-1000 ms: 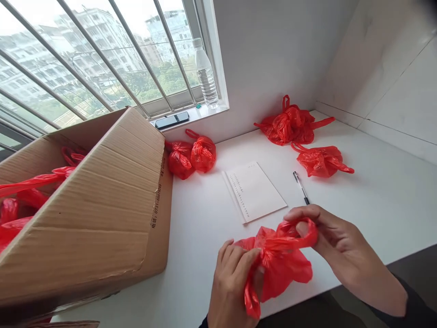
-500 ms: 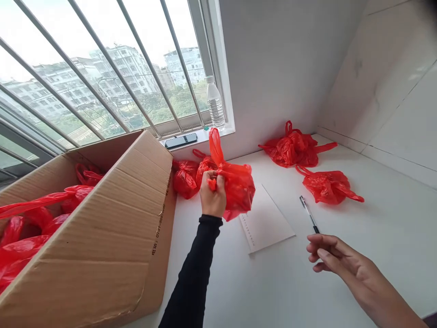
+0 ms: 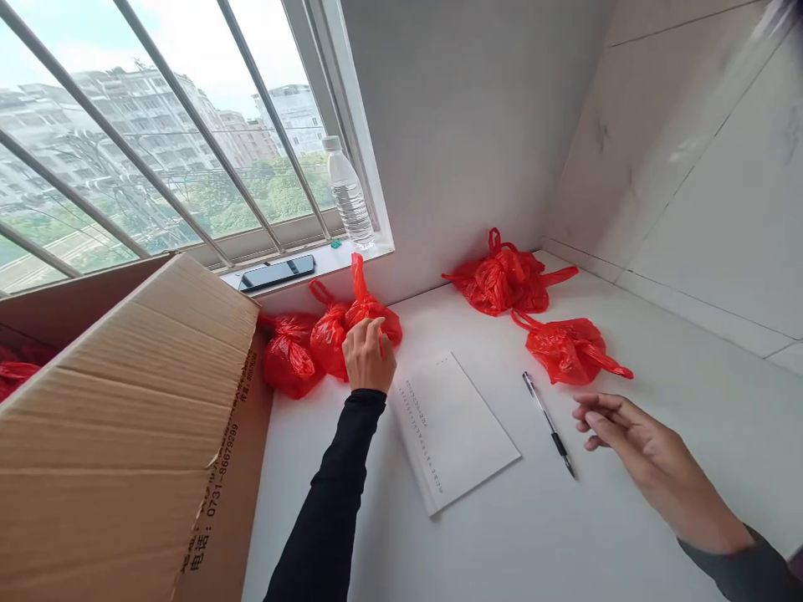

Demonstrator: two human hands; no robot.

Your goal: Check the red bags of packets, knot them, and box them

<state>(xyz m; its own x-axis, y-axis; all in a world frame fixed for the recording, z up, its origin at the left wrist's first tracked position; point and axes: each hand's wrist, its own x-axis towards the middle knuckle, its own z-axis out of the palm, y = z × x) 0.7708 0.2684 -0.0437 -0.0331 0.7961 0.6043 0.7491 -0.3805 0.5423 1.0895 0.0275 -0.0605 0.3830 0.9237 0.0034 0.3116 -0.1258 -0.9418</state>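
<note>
My left hand (image 3: 369, 355) is just in front of a knotted red plastic bag (image 3: 378, 316) whose handle loop stands up; its fingers are bent but apart, with nothing between them. Two more red bags, a middle one (image 3: 329, 339) and a left one (image 3: 290, 358), lie beside it against the wall. My right hand (image 3: 627, 435) hovers over the white table at the right, fingers apart and holding nothing. Between the hands lie a white notebook (image 3: 461, 426) with a column of small writing and a black-and-clear pen (image 3: 547, 422).
An open cardboard box (image 3: 144, 401) with red bags inside stands at the left. Two red bags, one at the back (image 3: 505, 280) and one nearer (image 3: 570, 347), lie at the right. A phone (image 3: 278, 272) and a water bottle (image 3: 350, 196) are on the windowsill.
The red bag my left hand held up now rests beside the other bags by the wall, and the hand has let go. The view has shifted right; my right hand stays open.
</note>
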